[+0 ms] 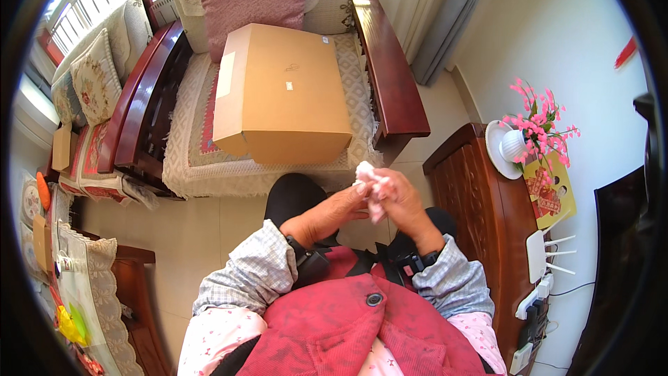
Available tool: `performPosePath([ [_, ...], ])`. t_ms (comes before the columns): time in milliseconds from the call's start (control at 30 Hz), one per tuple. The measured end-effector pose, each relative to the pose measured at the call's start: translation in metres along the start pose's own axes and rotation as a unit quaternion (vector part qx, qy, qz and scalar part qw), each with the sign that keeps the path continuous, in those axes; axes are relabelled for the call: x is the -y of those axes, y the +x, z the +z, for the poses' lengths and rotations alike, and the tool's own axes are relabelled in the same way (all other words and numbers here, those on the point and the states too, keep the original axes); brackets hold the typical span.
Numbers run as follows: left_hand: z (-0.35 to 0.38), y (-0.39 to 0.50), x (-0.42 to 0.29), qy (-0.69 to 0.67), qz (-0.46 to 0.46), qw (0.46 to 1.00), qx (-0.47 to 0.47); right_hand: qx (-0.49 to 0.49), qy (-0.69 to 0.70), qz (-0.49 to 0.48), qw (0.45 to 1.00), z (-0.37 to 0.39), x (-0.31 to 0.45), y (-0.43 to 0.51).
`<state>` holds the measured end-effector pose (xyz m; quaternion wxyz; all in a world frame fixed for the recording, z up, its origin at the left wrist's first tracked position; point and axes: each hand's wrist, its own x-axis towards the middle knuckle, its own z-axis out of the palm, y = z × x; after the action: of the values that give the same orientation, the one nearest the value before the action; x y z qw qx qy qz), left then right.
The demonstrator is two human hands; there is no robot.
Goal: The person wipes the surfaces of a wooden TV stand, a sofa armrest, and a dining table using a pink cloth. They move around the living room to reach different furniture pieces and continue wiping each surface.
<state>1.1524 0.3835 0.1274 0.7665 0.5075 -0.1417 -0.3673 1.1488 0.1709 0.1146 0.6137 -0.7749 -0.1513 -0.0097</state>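
Note:
A small, crumpled pink-and-white cloth (377,212) is bunched between my two hands, above my knees. My right hand (404,206) grips it from the right, with folds of the cloth showing between the fingers. From the left, my left hand (334,212) has its thumb and fingers about the cloth's other side; part of that hold is hidden. Just beyond my hands, a large brown cardboard box (292,94) rests on the fringed cover (180,162) of a wooden armchair. The box's top is closed and bears small labels.
At right stands a carved wooden cabinet (469,209) with a white vase (514,146) of pink flowers, a white router (536,256) and power strips (528,303). A polished armrest (391,73) flanks the box. A lace-covered table (99,271) is at left.

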Motion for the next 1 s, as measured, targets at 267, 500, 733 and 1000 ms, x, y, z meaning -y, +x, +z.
performPosePath([
  [267,-0.104,-0.033,0.011,0.657,0.057,0.714,-0.236,-0.262,-0.272,-0.092,0.921,-0.09,0.0,0.083],
  [500,-0.14,-0.036,0.036,0.653,0.132,0.681,-0.304,-0.121,-0.482,-0.085,0.863,-0.077,-0.046,0.123],
  [733,-0.145,-0.025,0.023,0.665,0.105,0.671,-0.31,-0.066,-0.49,-0.089,0.864,-0.068,-0.058,0.223],
  [1000,-0.154,-0.036,0.021,0.62,0.075,0.716,-0.311,0.013,-0.405,-0.107,0.908,-0.058,-0.038,0.163],
])
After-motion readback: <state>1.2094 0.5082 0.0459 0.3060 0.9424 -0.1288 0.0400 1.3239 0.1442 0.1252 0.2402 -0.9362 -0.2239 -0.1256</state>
